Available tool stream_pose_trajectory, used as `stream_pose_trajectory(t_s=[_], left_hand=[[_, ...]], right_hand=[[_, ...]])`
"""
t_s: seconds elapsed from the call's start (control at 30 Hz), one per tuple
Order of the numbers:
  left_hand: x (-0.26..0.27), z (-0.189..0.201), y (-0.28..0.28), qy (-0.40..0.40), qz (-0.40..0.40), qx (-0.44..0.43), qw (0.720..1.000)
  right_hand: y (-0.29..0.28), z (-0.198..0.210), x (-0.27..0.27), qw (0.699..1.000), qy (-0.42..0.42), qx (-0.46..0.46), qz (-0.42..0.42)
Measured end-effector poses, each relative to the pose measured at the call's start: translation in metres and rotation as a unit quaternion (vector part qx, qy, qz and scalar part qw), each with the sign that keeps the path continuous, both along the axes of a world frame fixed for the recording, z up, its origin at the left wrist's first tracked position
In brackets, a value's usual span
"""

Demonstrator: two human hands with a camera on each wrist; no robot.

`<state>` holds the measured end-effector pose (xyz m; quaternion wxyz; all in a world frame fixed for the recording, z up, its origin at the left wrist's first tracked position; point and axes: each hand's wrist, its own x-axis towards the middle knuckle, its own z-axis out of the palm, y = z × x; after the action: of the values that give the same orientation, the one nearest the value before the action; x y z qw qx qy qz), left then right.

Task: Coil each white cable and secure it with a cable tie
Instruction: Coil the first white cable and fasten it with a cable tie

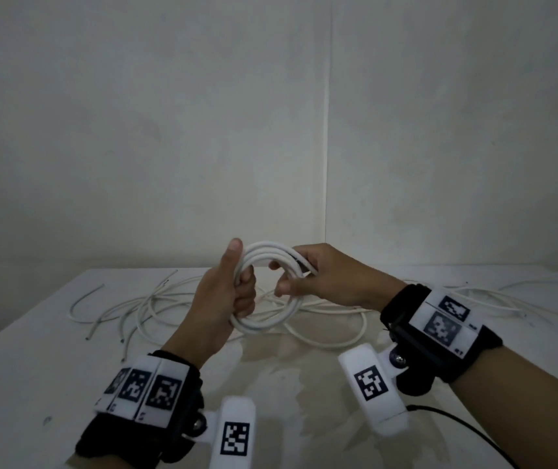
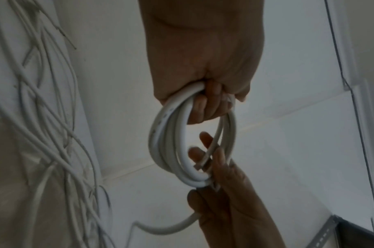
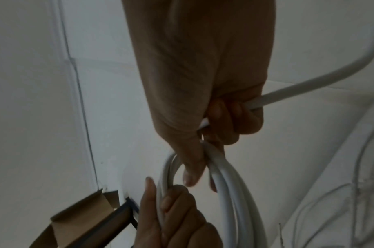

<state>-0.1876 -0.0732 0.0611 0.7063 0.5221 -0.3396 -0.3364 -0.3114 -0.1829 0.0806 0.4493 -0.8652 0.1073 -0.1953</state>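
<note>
A white table (image 1: 17, 367) fills the lower half of the head view, its surface scuffed, with a pale stain near the bottom centre and a small dark mark at the lower left. Behind it rise plain white walls (image 1: 135, 130) — two panels meeting in a thin vertical seam just right of centre. A thin black cord (image 1: 457, 418) curves across the lower right corner of the table. In the right wrist view, a brown cardboard box (image 3: 82, 216) with open flaps sits at the lower left, beside a dark bar — details there are blurred.
</note>
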Motion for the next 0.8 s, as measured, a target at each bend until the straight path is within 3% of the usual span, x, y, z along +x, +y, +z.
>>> stream_pose_trajectory(t_s=[0.13,0.33,0.53,0.8], left_hand=[[0.004,0.003,0.003,-0.031,-0.049,0.005,0.998],[0.006,0.003,0.006,-0.010,-0.128,0.025,0.991],[0.002,0.005,-0.001,0.010,-0.051,0.009,0.999],[-0.003,0.007,-0.003,-0.052,0.002,-0.007,0.999]], right_hand=[[-0.004,0.003,-0.007,0.998,-0.006,0.053,-0.012],[-0.009,0.004,-0.010,0.999,0.001,0.031,-0.022],[-0.004,0.005,-0.002,0.997,-0.054,-0.020,-0.050],[0.002,-0.004,0.002,0.988,-0.130,-0.053,-0.071]])
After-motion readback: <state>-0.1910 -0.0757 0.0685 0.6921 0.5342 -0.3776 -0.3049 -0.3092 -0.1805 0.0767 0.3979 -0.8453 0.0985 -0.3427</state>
